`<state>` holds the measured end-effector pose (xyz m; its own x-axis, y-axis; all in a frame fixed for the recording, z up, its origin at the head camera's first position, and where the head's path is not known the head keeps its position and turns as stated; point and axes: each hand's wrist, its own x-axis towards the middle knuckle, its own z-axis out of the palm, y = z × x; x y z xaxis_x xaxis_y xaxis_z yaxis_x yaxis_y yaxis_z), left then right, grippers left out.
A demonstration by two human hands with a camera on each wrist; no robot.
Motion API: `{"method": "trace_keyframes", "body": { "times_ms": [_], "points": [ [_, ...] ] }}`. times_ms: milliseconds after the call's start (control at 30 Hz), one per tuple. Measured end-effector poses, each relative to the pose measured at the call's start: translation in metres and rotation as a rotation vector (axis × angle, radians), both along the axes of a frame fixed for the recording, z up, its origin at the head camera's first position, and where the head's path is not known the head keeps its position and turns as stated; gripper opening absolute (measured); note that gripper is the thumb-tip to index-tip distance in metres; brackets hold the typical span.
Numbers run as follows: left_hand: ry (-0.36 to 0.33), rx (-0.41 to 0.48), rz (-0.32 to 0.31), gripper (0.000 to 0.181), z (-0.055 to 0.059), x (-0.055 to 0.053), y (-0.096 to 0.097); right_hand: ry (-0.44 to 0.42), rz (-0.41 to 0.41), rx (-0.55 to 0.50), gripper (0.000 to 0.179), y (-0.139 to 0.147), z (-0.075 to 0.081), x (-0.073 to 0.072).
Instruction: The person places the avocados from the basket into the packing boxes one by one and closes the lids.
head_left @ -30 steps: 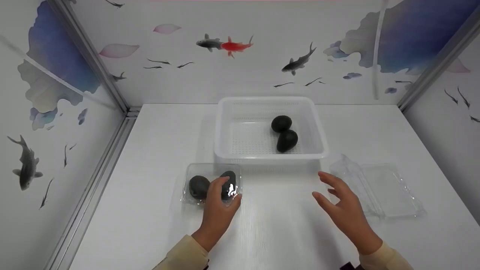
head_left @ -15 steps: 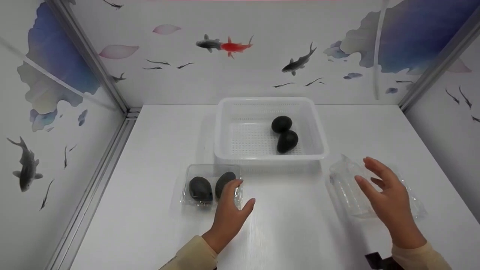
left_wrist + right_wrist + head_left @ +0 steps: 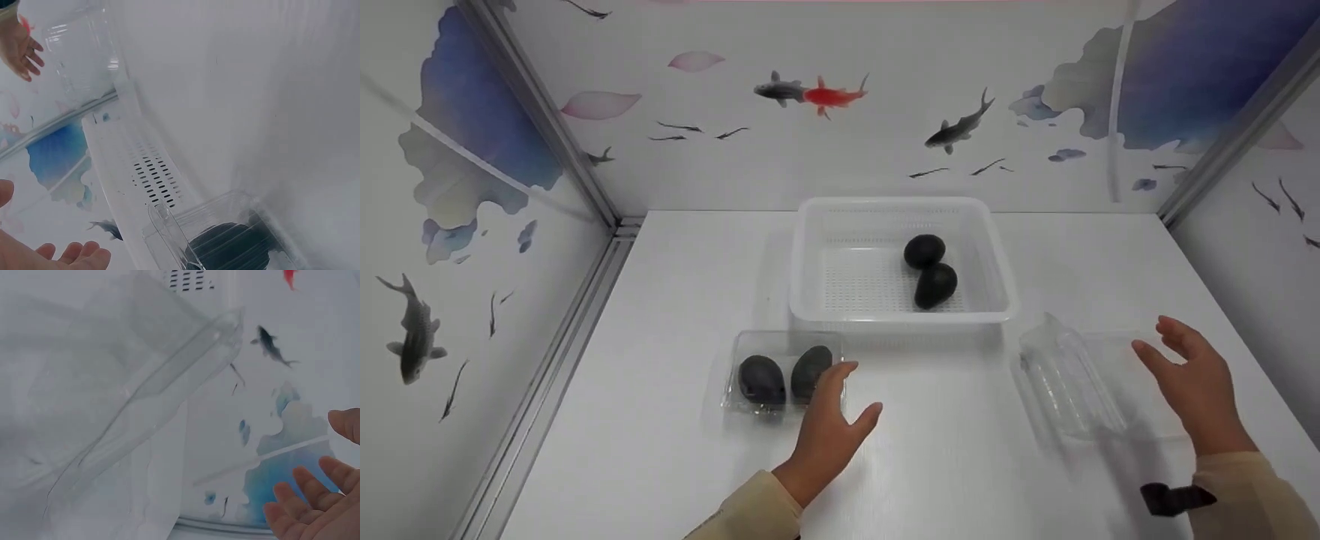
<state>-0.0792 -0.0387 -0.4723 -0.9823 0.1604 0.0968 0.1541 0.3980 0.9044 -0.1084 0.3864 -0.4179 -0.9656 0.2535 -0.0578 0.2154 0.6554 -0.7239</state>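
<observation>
Two dark avocados [image 3: 762, 380] lie in a clear plastic clamshell box [image 3: 744, 337] at the left front of the table. My left hand [image 3: 829, 435] is at this box's right edge, fingers relaxed and thumb spread, partly covering the right avocado [image 3: 810, 369]. In the left wrist view, the fingers [image 3: 90, 257] stand apart from the box [image 3: 225, 199]. On the right, a second clear clamshell [image 3: 1069, 379] lies unfolded with nothing visible inside. My right hand [image 3: 1200, 386] hovers over its right side, fingers loosely bent and holding nothing; the right wrist view shows the fingers [image 3: 304, 495] free of the plastic [image 3: 169, 382].
A white perforated basket [image 3: 901, 316] stands at the back middle, with two more dark avocados [image 3: 936, 286] touching each other in its right half. Printed panels [image 3: 840, 165] with fish wall in the back and sides. White tabletop [image 3: 937, 442] lies between my hands.
My right hand has moved right, from left of the unfolded clamshell across to its right side. My left hand has drawn slightly right, uncovering more of the avocados in the box.
</observation>
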Motion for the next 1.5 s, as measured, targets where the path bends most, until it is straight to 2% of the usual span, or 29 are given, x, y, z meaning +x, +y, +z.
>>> {"method": "trace_keyframes", "body": {
  "times_ms": [367, 667, 867, 1100, 1300, 1500],
  "points": [
    [-0.003, 0.009, -0.044, 0.060, 0.001, -0.006, 0.018, -0.159, 0.050, 0.017, 0.084, 0.047, -0.032, -0.009],
    [-0.066, 0.003, -0.058, 0.060, -0.001, -0.013, 0.028, -0.296, 0.045, 0.064, 0.093, 0.071, -0.055, -0.012],
    [-0.094, 0.021, -0.076, 0.060, -0.002, -0.017, 0.034, -0.362, 0.090, 0.067, 0.096, 0.081, -0.063, -0.014],
    [-0.145, 0.031, -0.122, 0.061, 0.000, -0.021, 0.044, -0.453, 0.072, 0.050, 0.101, 0.088, -0.068, -0.011],
    [-0.170, 0.024, -0.129, 0.062, 0.000, -0.021, 0.049, -0.455, 0.038, 0.075, 0.101, 0.090, -0.069, -0.008],
    [-0.182, 0.038, -0.137, 0.061, -0.005, -0.020, 0.051, -0.477, 0.025, 0.086, 0.106, 0.092, -0.078, -0.004]
  ]
}}
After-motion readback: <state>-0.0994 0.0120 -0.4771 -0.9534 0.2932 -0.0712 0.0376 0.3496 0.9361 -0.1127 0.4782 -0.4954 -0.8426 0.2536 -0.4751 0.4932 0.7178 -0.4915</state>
